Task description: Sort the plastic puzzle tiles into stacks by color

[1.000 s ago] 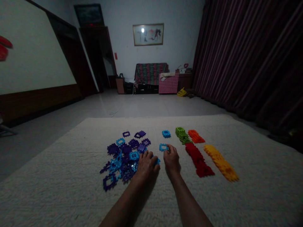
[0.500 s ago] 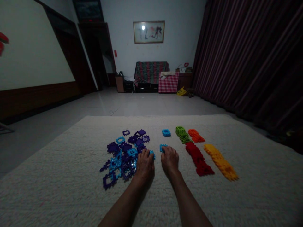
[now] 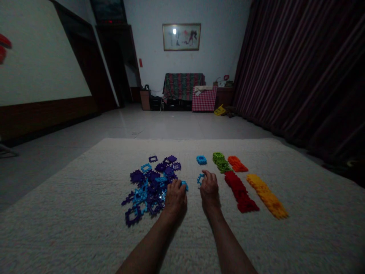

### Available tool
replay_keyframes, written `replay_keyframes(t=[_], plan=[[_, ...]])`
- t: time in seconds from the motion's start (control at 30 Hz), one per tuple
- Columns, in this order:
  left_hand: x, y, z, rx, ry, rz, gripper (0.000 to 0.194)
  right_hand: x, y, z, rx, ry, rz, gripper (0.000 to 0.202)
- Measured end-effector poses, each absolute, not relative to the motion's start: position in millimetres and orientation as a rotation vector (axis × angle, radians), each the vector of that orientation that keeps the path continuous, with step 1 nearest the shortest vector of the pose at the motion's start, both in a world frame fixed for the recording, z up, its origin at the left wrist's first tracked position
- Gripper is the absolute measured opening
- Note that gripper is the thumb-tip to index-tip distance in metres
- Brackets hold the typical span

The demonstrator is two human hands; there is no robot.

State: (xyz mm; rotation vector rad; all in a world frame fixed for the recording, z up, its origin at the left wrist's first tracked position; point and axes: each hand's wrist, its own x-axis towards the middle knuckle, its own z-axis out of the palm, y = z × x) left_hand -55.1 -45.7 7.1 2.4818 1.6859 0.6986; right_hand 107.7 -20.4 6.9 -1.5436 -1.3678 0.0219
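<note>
A pale textured covering [image 3: 71, 213] fills the lower frame, with a dark curtain [image 3: 273, 61] hanging at the upper right. On the covering, left of centre, spreads the mixed pile [image 3: 153, 182] of toothed purple and light-blue pieces. Right of centre, by size, lie the yellow row [image 3: 266, 196], the red row [image 3: 241, 192], the green row [image 3: 221, 162] and the orange row [image 3: 237, 163].

At lower centre, the left hand [image 3: 176, 195] rests at the pile's right edge, fingers curled together over a light-blue piece [image 3: 185, 185]; whether it grips that piece cannot be told. The right hand [image 3: 210, 188] has thumb and finger pinched on a light-blue frame [image 3: 200, 179], which looks tilted. Just above it in the frame sits the small blue stack [image 3: 201, 160].

As a judgement, the pile could tangle, since its teeth overlap and dragging one piece may pull neighbours along. The red row, close beside the right wrist, might be knocked askew by a sideways swing. Dim light could let dark purple pieces be missed or confused, and a thin edge grip could let the tilted frame slip.

Counted: one mixed pile, four coloured rows, two hands, one blue stack, one frame at the right hand, one piece at the left. Overlap hides the number of pieces inside the pile, rows and stack.
</note>
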Motion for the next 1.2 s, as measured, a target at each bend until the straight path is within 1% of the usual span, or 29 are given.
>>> replay_keyframes(t=[0.07, 0.2, 0.4, 0.6, 0.63, 0.8, 0.87, 0.97, 1.07, 1.2], plan=[[-55, -45, 7, 2.477, 1.694, 0.701, 0.032, 111, -18, 5, -1.521, -1.338, 0.074, 0.039], [-55, -45, 8, 2.489, 1.692, 0.663, 0.03, 116, -17, -1, -1.579, -1.453, 0.174, 0.037], [-55, -45, 8, 2.488, 1.705, 0.669, 0.03, 125, -19, -3, -1.707, -1.308, 0.08, 0.042], [-53, -45, 1, 2.392, 1.821, 0.754, 0.036, 124, -31, 11, -1.954, -1.388, 0.112, 0.034], [-53, -45, 0, 2.386, 1.835, 0.761, 0.037, 121, -35, 14, -1.997, -1.388, 0.113, 0.035], [-53, -44, -3, 2.403, 1.856, 0.751, 0.037, 97, -49, 22, -2.143, -1.447, 0.03, 0.065], [-53, -44, -3, 2.411, 1.865, 0.748, 0.037, 93, -51, 22, -2.161, -1.489, 0.018, 0.067], [-53, -45, -3, 2.421, 1.869, 0.752, 0.036, 96, -49, 19, -2.154, -1.52, 0.055, 0.061], [-52, -45, -3, 2.423, 1.883, 0.759, 0.035, 105, -42, 14, -2.042, -1.537, 0.103, 0.057], [-52, -44, -3, 2.442, 1.89, 0.759, 0.035, 110, -34, 8, -1.903, -1.522, 0.081, 0.056]])
